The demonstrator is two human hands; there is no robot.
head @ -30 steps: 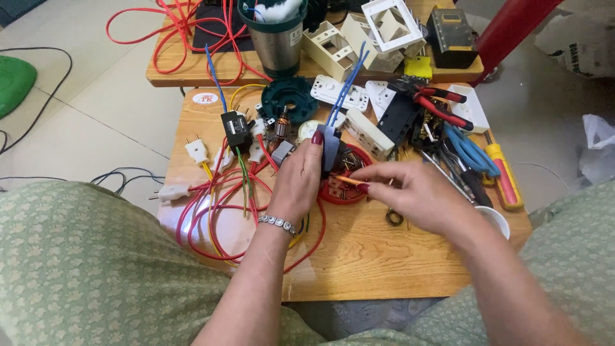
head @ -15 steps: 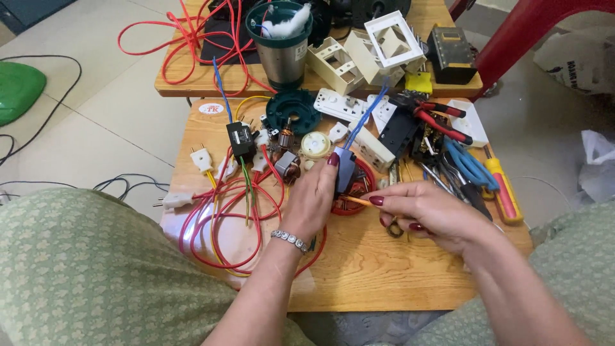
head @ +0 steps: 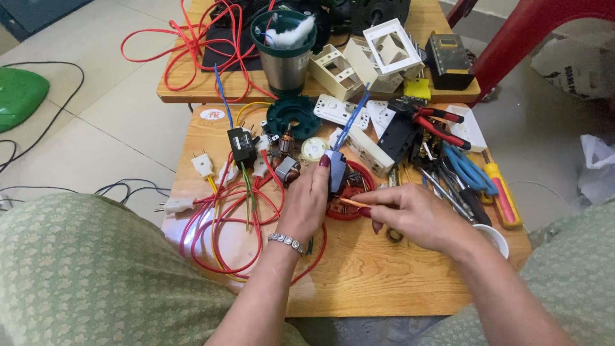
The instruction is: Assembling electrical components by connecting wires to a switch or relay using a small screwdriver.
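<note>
Nearest the camera, green patterned cloth covers the person's lap on both sides, and beyond it stands a low wooden table point(head: 359, 275) on a pale tiled floor point(head: 115, 122). A second wooden table point(head: 192, 93) butts against its far edge.

The left hand point(head: 307, 202), a silver bracelet point(head: 288, 242) at its wrist, reaches forward palm down; its thumb and fingers are closed around a small grey-blue electrical part point(head: 336, 172), held upright just above a round red lid point(head: 351, 192) full of small screws. A blue wire point(head: 353, 118) runs up and away from that part. The right hand point(head: 410, 214) lies low over the table, its thumb and forefinger pinched on a thin orange screwdriver point(head: 351, 202) whose tip points left towards the held part.

To the left, loops of red wire point(head: 211, 237) spread over the table, with two white plugs point(head: 202, 164) and a black relay-like block point(head: 242, 146). To the right lie one pair of blue-handled pliers point(head: 471, 172), one pair of red-handled pliers point(head: 439, 125) and a yellow-and-red screwdriver point(head: 501, 189).

Farther off stand a steel cup point(head: 284, 54) with a green rim, several white socket boxes point(head: 359, 61) and a dark box point(head: 450, 61). A red plastic chair leg point(head: 532, 32) crosses the far right corner, and a green object point(head: 19, 96) lies on the floor at far left.
</note>
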